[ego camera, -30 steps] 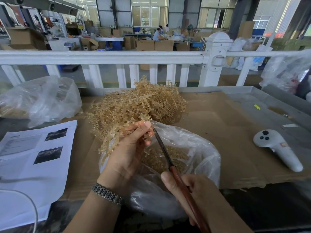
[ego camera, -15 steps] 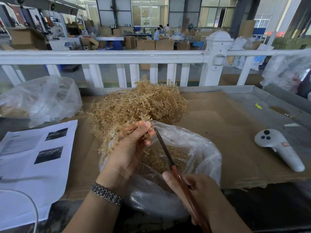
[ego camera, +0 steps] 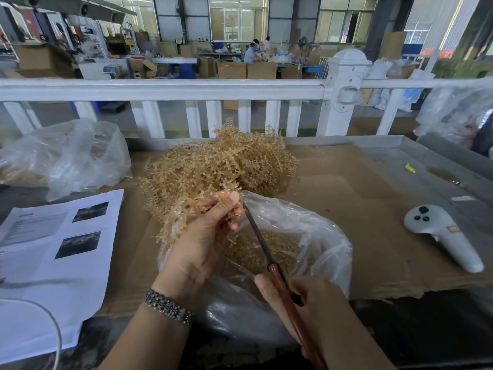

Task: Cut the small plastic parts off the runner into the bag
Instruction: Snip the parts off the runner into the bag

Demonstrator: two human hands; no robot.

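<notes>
A heap of tan plastic runners (ego camera: pixel 221 166) lies on the cardboard behind an open clear bag (ego camera: pixel 314 236). Loose cut parts (ego camera: pixel 277 252) sit inside the bag. My left hand (ego camera: pixel 202 241) pinches one runner (ego camera: pixel 186 209) over the bag's left rim, thumb and fingers closed on it. My right hand (ego camera: pixel 314 308) grips red-handled scissors (ego camera: pixel 266 252) whose dark blades point up to the runner at my left fingertips. The blades look nearly closed; the cut point is hidden by my fingers.
Printed paper sheets (ego camera: pixel 53 252) lie at the left with a white cable (ego camera: pixel 53 324) across them. Another clear bag (ego camera: pixel 69 156) sits at the back left. A white handheld controller (ego camera: pixel 442 233) rests at the right. A white railing (ego camera: pixel 186 89) runs behind the table.
Almost nothing has moved. The scissor tip has stayed at the runner by my left fingertips, and both hands hold the same places.
</notes>
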